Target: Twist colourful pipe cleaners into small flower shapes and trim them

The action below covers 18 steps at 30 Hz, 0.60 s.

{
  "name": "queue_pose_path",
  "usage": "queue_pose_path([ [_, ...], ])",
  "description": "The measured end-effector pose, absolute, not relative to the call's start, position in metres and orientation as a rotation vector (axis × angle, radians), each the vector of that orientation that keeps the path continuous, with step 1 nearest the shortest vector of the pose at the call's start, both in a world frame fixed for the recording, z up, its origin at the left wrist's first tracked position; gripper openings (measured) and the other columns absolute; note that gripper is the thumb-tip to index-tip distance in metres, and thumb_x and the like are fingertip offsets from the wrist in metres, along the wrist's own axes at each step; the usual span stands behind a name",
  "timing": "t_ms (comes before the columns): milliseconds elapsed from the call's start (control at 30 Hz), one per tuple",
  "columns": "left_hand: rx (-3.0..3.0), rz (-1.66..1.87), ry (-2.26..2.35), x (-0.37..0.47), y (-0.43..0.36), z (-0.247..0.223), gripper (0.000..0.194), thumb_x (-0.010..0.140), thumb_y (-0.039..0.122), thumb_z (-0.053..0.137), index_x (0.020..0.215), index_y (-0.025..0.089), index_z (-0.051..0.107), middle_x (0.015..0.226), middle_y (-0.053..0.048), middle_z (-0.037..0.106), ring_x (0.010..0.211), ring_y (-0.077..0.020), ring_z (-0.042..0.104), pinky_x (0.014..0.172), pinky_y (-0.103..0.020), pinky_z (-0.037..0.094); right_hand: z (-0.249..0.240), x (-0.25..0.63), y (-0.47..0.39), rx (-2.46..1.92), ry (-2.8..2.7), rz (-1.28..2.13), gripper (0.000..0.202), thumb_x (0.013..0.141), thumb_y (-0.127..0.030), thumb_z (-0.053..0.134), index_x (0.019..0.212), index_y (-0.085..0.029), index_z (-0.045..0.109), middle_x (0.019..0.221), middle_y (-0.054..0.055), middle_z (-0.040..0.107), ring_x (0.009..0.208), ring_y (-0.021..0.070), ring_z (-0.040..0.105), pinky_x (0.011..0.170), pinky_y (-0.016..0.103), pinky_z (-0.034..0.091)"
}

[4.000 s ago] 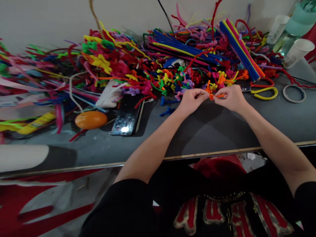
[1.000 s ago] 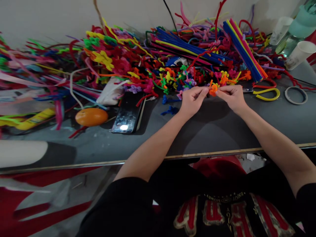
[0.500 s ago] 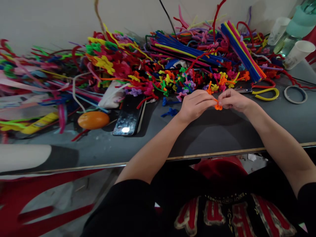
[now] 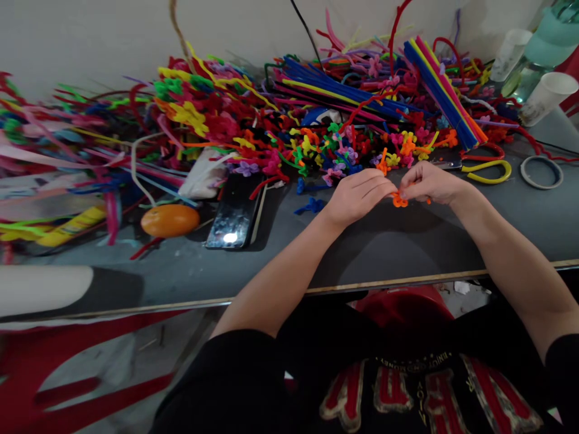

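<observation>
Between my two hands is a small orange pipe-cleaner flower [image 4: 400,200] with looped petals. My left hand [image 4: 358,196] pinches it from the left, fingers stretched together over it. From the right, my right hand [image 4: 429,184] pinches the same flower between thumb and forefinger. A bit of orange shows below the right fingers. Just beyond my hands lie finished-looking small flowers, among them an orange one [image 4: 384,161]. Two blue pipe-cleaner pieces lie left of my left hand, the nearer one [image 4: 310,205] flat on the table.
A heap of coloured pipe cleaners [image 4: 217,114] runs along the wall. Scissors with a yellow handle [image 4: 491,176] and a roll of tape [image 4: 541,173] lie at right, below paper cups [image 4: 548,96]. A phone [image 4: 233,214] and an orange fruit [image 4: 170,220] are at left.
The orange flower has turned and dropped slightly between my fingers. My right hand's fingers have shifted, and a bit of orange now shows beneath them. My left hand stays nearly in place.
</observation>
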<state>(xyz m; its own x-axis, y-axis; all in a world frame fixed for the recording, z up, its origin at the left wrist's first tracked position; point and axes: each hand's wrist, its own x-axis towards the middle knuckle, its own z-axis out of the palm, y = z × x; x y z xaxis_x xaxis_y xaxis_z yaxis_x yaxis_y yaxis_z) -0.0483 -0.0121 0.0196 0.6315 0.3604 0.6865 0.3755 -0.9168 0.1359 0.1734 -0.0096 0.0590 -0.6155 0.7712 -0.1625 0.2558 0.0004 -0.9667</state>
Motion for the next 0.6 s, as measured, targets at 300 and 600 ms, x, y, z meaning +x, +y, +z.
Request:
queue_pose_path([
  [300,-2.900,-1.206,-1.281,-0.034,-0.012,0.022,0.021,0.091,0.030,0.056,0.080,0.018,0.070,0.077,-0.009,0.068,0.084,-0.0241,0.063,0.078,-0.040,0.049,0.053,0.159,-0.022,-1.332,-2.310,0.301,0.016,0.079,-0.028,0.065,0.068,-0.020,0.073,0.059,0.003,0.062,0.064,0.0172,0.056,0.060,0.031,0.033],
  [600,-3.063,-1.532,-1.935,-0.040,-0.002,0.021,0.029,0.091,0.039,0.059,0.080,0.017,0.074,0.076,-0.007,0.073,0.068,-0.0177,0.063,0.065,-0.032,0.049,0.046,0.156,-0.021,-1.318,-2.213,0.214,0.018,0.080,-0.026,0.061,0.074,-0.021,0.076,0.064,0.003,0.065,0.065,0.0183,0.057,0.064,0.032,0.037],
])
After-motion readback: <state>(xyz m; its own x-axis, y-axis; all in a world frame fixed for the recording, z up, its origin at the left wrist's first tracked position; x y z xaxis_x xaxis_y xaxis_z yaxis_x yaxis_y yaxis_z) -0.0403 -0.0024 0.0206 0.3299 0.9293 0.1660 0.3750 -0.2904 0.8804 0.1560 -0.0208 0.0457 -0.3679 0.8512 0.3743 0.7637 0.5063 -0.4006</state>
